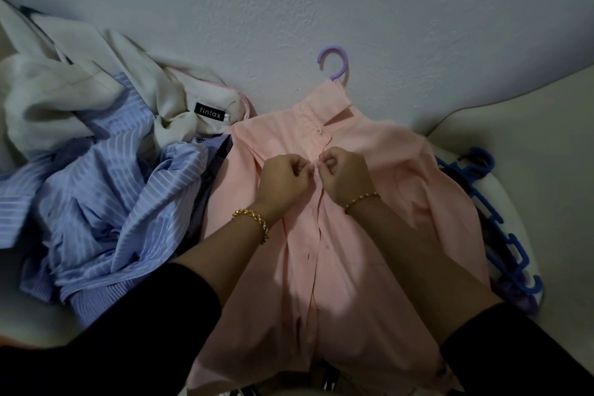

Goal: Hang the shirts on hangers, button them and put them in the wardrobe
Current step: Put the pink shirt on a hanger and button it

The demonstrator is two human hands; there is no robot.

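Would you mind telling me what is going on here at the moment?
A person is buttoning a pink shirt that lies flat on a purple hanger. The left hand and right hand both pinch the front edges just below the fastened collar button. Lower down, the front looks unbuttoned. A blue striped shirt and a cream garment are heaped on the left, and blue hangers lie on the right.

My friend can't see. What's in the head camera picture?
A person's left hand and right hand pinch the front of a pink shirt below a button near the collar. The hook of a purple hanger pokes out above the collar. A blue striped shirt and a cream garment lie heaped to the left, blue hangers to the right.
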